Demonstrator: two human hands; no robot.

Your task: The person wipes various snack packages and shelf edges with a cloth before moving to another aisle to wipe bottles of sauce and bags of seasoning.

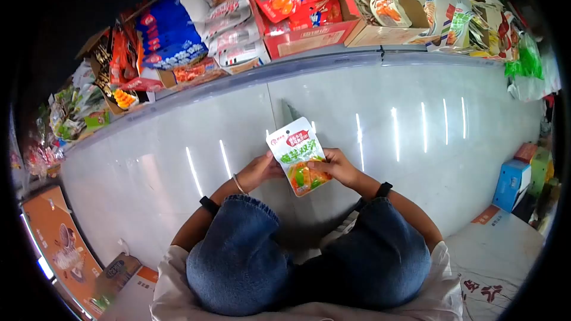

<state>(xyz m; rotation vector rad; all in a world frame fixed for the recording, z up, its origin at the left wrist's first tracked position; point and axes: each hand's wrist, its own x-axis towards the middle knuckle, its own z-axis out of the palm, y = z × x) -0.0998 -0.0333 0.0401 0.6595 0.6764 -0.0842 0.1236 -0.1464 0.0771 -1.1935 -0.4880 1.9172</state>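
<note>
1. We hold a snack pouch (299, 156) upright in front of our knees, its printed face toward us, against the pale panel of a display counter (380, 137).
2. Our left hand (260, 169) closes on the pouch's left edge; a thin bracelet (238, 183) circles that wrist.
3. Our right hand (336, 166) pinches the lower right side, thumb across the front.
4. Denim-clad knees (238, 255) fill the foreground below the hands.
5. Above the counter's rim, a red carton of snack packs (300, 6) sits between white packets (229, 18) and blue bags (166, 32).
6. A blue box (510, 184) stands on the floor to the right, well apart.
</note>
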